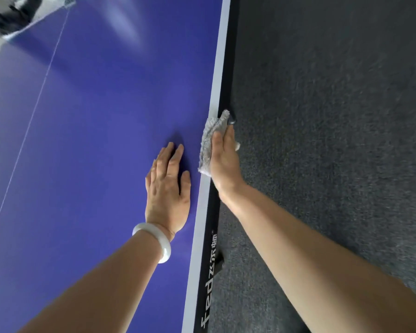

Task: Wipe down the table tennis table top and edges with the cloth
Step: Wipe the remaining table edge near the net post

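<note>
Your right hand (222,159) grips the cloth (210,140) over the desk's (94,116) edge, with its fingers curled down the dark side. The cloth straddles that edge. Your left hand (168,188) lies flat and open on the blue top, just inside the edge. The bunched cloth could slip free or skip the side if your grip loosens while sliding. Your bracelet (154,241) could scrape the top.
</note>
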Motion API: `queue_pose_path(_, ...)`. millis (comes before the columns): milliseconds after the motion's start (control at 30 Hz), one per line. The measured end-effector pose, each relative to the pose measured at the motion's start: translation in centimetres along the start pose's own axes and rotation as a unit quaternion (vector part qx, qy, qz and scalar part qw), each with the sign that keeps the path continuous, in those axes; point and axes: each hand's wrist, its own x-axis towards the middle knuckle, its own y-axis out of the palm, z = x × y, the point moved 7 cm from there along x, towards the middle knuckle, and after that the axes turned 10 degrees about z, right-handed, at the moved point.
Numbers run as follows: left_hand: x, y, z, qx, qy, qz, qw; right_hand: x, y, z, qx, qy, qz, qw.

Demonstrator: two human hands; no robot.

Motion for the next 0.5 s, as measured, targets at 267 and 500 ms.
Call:
queue_pose_path(267,-0.2,0.0,0.0,-0.008,-0.005,0.013,1.0,-12.6,3.6,-6.3,0.002,0.035,0.05,0.998)
queue_pose_path(500,-0.1,0.2,0.0,-0.006,-0.01,0.023,1.0,-0.2,1.4,-1.4,0.009,0.041,0.015,0.999)
